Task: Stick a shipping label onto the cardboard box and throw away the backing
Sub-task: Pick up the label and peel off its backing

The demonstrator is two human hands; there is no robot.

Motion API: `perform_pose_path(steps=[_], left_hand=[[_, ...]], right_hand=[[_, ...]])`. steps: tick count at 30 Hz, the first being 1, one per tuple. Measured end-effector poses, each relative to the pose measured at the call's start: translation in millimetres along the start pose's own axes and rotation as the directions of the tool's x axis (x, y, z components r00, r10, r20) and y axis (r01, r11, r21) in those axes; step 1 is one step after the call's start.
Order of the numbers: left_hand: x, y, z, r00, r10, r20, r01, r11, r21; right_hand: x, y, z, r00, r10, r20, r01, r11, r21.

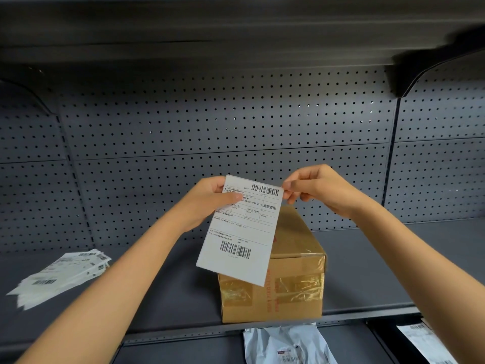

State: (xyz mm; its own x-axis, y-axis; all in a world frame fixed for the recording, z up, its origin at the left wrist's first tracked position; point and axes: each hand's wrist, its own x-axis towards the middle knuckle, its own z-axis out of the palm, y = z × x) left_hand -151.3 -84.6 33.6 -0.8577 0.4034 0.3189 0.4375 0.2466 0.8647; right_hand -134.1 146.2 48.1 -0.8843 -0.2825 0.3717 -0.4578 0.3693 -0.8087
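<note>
Closest to the camera, on the lower shelf, there's a crumpled white mailer bag (288,345). Just above it the cardboard box (288,279) sits on the grey shelf (380,258), taped up with shiny clear tape, top face free. Off to the left lies a loose pile of spare labels (60,274).

Held up in front of the box is the shipping label (244,227), tilted, printed side facing the camera. The left hand (207,200) pinches its upper left edge, thumb on the front. The right hand (320,190) pinches the top right corner with its fingertips, looks to me like it's picking at the corner to start splitting label from backing.

This thing is thin and floppy, weighs nothing, so I'd grab corners only and keep it taut, since the sticky side would probably curl onto itself.

Behind everything is the pegboard wall (236,122).
</note>
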Motion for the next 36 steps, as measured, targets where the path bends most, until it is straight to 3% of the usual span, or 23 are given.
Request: perform_pose_path(steps=[8, 13, 16, 19, 23, 30, 36], left_hand=[[1, -1, 2, 0.999, -0.031, -0.027, 0.032, 0.999, 0.038], [8, -3, 11, 0.976, -0.025, -0.215, 0.052, 0.991, 0.123], [10, -8, 26, 0.914, 0.189, -0.359, -0.039, 0.921, 0.386], [7, -4, 38, 0.902, 0.334, -0.272, -0.117, 0.798, 0.592], [4, 2, 51, 0.955, 0.259, -0.143, -0.145, 0.830, 0.538], [6, 4, 57, 0.970, 0.207, -0.130, -0.146, 0.918, 0.369], [4, 4, 56, 0.970, 0.213, -0.117, -0.158, 0.918, 0.364]], right_hand=[[1, 4, 0, 0.999, 0.026, 0.040, -0.025, 0.999, -0.032], [5, 12, 6, 0.996, 0.059, 0.062, -0.067, 0.988, 0.142], [7, 16, 13, 0.996, 0.075, 0.056, -0.085, 0.970, 0.226], [9, 16, 19, 0.997, 0.071, 0.034, -0.078, 0.949, 0.305], [9, 16, 24, 0.996, 0.029, 0.081, -0.059, 0.916, 0.396], [5, 15, 27, 0.977, -0.037, 0.212, -0.056, 0.909, 0.414], [3, 16, 29, 0.971, -0.052, 0.232, -0.041, 0.925, 0.378]])
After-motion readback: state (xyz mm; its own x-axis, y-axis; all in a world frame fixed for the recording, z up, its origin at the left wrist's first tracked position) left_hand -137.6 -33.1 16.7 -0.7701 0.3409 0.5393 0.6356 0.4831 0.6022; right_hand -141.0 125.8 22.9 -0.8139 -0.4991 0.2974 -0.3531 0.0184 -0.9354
